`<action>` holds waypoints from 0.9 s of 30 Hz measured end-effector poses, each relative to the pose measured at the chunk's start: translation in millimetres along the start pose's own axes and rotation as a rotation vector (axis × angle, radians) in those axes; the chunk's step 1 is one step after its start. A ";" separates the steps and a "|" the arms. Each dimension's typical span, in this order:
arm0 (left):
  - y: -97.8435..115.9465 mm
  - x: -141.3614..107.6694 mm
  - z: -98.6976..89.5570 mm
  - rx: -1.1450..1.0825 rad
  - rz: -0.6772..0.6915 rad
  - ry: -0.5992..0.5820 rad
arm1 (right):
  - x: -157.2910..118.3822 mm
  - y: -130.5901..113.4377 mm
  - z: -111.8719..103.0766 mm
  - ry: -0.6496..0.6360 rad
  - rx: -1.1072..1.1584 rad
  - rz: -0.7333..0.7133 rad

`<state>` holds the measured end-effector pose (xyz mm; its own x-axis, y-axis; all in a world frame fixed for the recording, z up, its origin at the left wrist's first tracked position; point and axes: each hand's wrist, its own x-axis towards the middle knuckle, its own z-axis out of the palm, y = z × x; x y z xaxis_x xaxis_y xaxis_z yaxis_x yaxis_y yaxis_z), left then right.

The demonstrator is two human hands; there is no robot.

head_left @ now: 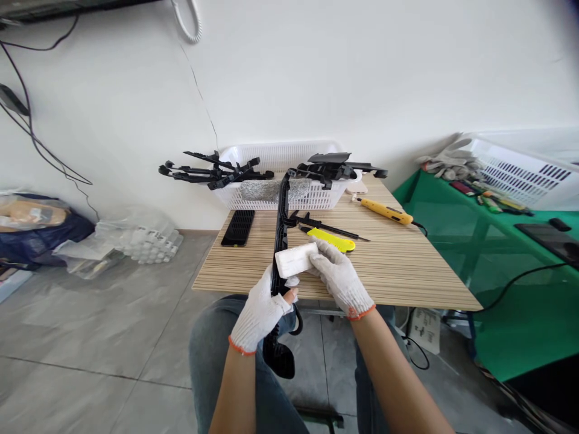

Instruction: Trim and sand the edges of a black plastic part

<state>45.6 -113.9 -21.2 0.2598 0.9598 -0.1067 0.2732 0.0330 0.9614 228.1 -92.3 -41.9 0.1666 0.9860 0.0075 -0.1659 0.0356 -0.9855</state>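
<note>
My left hand (261, 308), in a white knit glove with a bare thumb tip, is wrapped round a long black plastic part (281, 232). The part stands upright over the table's front edge, its lower end hanging by my knees. Gloved too, my right hand (337, 274) pinches a white block (295, 260) that lies across the front of the black part. Whether block and part touch, I cannot tell. Just beyond are a yellow-handled cutter (332, 239) and a black caliper (323, 225) on the wooden table (398, 271).
A white basket (283, 150) at the table's back bears several black plastic parts (226, 173). A phone (238, 228) lies at left, a yellow corded tool (384, 211) at right. The green-covered table (441, 211) on the right holds another basket (525, 166) and gloves (452, 161).
</note>
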 end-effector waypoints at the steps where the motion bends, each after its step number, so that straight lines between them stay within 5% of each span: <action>1: 1.0 -0.4 0.0 0.009 -0.004 -0.007 | 1.1 1.5 0.3 0.019 0.032 0.012; 7: 1.8 -1.1 -0.1 -0.006 0.008 -0.038 | 5.5 3.3 1.9 0.120 0.203 0.058; 14: -5.2 1.4 0.6 0.117 0.044 0.084 | -6.4 -12.4 7.1 -0.139 0.095 0.141; 21: -1.0 0.9 1.1 -0.025 -0.022 0.042 | -2.9 -8.5 10.2 0.183 0.065 0.039; 27: -6.7 2.6 0.7 -0.008 -0.041 0.086 | -10.0 -9.7 14.9 -0.020 -0.039 0.064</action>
<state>45.1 -111.8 -28.1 0.1683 0.9779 -0.1239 0.2741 0.0743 0.9588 213.6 -100.0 -29.9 0.1372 0.9892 -0.0522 -0.1372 -0.0332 -0.9900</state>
